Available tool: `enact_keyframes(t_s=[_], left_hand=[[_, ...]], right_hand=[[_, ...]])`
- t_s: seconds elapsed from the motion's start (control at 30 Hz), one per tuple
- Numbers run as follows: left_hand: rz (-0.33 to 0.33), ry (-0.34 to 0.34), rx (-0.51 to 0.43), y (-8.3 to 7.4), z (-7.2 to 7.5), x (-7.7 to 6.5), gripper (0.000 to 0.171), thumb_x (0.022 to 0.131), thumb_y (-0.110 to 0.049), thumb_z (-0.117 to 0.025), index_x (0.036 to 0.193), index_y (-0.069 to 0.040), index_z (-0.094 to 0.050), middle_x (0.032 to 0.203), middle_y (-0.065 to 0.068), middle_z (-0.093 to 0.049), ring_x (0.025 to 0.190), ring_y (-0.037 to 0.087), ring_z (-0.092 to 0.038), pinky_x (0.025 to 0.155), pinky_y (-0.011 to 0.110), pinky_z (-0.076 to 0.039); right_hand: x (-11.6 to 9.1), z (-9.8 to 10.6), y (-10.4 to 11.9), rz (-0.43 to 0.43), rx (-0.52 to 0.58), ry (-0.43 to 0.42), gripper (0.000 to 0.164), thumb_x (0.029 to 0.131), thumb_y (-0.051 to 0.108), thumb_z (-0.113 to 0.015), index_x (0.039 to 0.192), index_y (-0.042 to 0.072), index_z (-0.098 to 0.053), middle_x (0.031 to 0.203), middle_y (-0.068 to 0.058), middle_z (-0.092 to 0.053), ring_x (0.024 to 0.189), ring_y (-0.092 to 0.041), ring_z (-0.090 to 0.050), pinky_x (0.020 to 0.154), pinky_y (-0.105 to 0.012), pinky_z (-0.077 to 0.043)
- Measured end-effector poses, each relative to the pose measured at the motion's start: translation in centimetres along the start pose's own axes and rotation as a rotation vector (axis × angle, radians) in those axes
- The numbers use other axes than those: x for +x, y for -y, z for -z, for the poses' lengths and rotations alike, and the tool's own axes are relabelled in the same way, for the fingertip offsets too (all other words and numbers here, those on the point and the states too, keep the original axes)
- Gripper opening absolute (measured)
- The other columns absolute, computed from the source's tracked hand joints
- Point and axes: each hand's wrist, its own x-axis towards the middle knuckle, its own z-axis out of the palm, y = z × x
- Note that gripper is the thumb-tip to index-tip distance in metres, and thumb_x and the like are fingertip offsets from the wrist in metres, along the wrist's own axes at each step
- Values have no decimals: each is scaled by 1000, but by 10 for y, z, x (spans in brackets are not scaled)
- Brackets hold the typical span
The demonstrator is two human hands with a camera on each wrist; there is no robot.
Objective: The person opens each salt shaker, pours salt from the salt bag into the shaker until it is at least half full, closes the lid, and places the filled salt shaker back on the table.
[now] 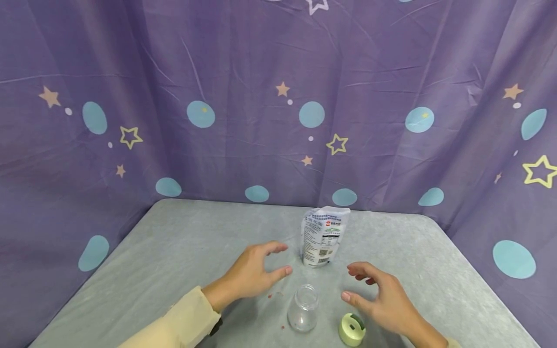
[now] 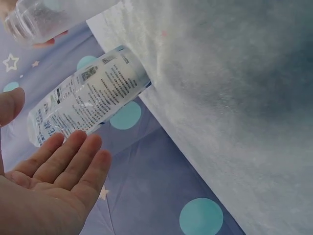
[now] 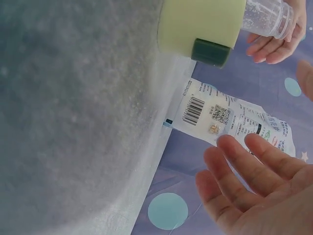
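Observation:
A white printed pouch (image 1: 324,238) stands upright on the table, with a barcode (image 3: 193,111) near its base in the right wrist view. In front of it is a small clear glass jar (image 1: 303,309), its mouth uncovered. Right of the jar sits a light green lid (image 1: 351,330) with a dark green tab (image 3: 211,52). My left hand (image 1: 254,270) hovers left of the pouch and jar, thumb and fingers spread apart. On the other side, my right hand (image 1: 385,299) is held above and beside the lid, fingers loosely bent. Neither hand holds anything.
A grey cloth-covered table (image 1: 196,241) carries these things. Behind it hangs a purple curtain (image 1: 261,58) printed with stars and blue spots. A few tiny red specks (image 1: 283,327) lie near the jar.

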Motion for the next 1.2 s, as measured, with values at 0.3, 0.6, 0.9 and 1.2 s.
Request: enact_keyframes(t_s=[0.3, 0.6, 0.9, 1.2], left_hand=[[-6, -3, -13, -9, 3, 13, 45, 92, -33, -78, 131, -12, -67, 128, 3, -70, 119, 22, -65, 101, 44, -51], [-29, -29, 13, -19, 4, 26, 48, 91, -35, -79, 131, -11, -67, 129, 4, -70, 119, 21, -65, 102, 43, -50], [-10, -20, -15, -29, 6, 39, 50, 91, -32, -80, 132, -8, -66, 130, 5, -69, 121, 21, -64, 104, 43, -49], [-26, -41, -20, -34, 8, 53, 49, 91, -30, -80, 131, -5, -66, 128, 7, -70, 119, 23, -65, 103, 44, -49]], right_hand=[[6, -3, -1, -1, 27, -6, 44, 80, 34, -90, 118, 25, -68, 105, 17, -69, 92, -3, -63, 78, -34, -55], [13, -6, -3, -40, 77, 23, 43, 81, 36, -88, 117, 22, -69, 105, 15, -70, 93, -10, -65, 79, -35, -56], [18, -10, -8, -54, 83, 11, 44, 81, 36, -89, 117, 21, -70, 105, 13, -71, 93, -7, -64, 78, -35, -56], [24, -12, -11, -96, 90, 34, 47, 81, 37, -89, 119, 18, -69, 108, 6, -72, 95, -20, -67, 79, -38, -57]])
